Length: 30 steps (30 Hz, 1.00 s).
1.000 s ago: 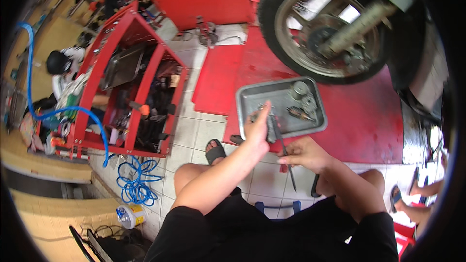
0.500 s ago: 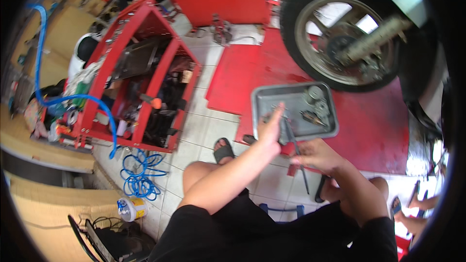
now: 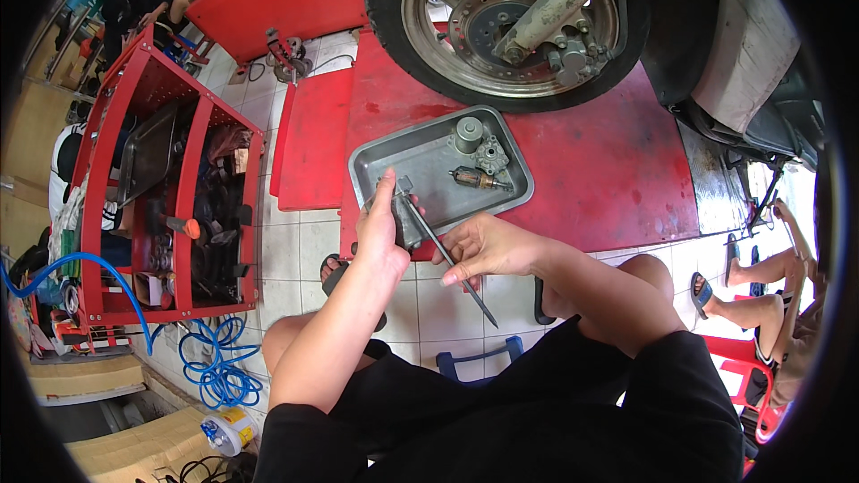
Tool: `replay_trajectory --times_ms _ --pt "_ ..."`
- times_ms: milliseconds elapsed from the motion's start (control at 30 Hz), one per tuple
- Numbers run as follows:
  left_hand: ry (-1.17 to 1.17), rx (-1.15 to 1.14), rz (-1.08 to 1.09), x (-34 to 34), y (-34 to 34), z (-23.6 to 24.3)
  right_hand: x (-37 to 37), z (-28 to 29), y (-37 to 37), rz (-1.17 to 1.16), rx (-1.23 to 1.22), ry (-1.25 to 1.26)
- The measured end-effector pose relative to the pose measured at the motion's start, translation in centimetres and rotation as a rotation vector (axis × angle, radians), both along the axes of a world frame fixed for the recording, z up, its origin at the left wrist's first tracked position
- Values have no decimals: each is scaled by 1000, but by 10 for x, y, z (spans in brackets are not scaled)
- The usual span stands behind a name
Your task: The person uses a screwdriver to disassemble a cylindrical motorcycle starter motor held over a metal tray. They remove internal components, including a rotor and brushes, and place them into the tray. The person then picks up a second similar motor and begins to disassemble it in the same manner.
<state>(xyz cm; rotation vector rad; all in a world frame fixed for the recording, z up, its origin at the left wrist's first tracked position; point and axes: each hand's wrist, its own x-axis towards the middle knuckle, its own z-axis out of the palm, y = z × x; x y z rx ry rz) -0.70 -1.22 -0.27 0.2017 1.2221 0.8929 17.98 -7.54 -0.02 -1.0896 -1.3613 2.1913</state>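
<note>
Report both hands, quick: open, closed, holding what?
Left hand: closed around a grey metal part, partly hidden by the fingers.
Right hand: closed, pinching a thin dark rod.

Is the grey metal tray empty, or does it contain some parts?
Not empty: the tray holds a metal cylinder, a grey casting and an armature toward its right end.

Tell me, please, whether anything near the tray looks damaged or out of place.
The fork leg over the wheel looks worn, its pale finish mottled with dark patches; dark smudges mark the red platform.
</note>
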Motion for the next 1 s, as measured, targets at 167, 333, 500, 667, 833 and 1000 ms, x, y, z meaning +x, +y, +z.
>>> replay_trajectory --times_ms 167,333,500,667,833,1000 --pt "-13 3 -12 1 -1 0 -3 6 -7 -130 -138 186" --pt "-4 31 -6 2 -2 -4 0 0 -4 -94 -18 -106" --pt "64 17 -9 -3 0 -2 -10 5 -3 -135 -85 115" --pt "16 43 -33 -7 5 -5 -10 17 0 -121 -85 111" --pt "-77 104 -105 -6 5 -36 -1 1 -10 -150 172 -66" --pt "55 20 -76 -7 7 -36 -13 -32 -9 -183 -6 218"
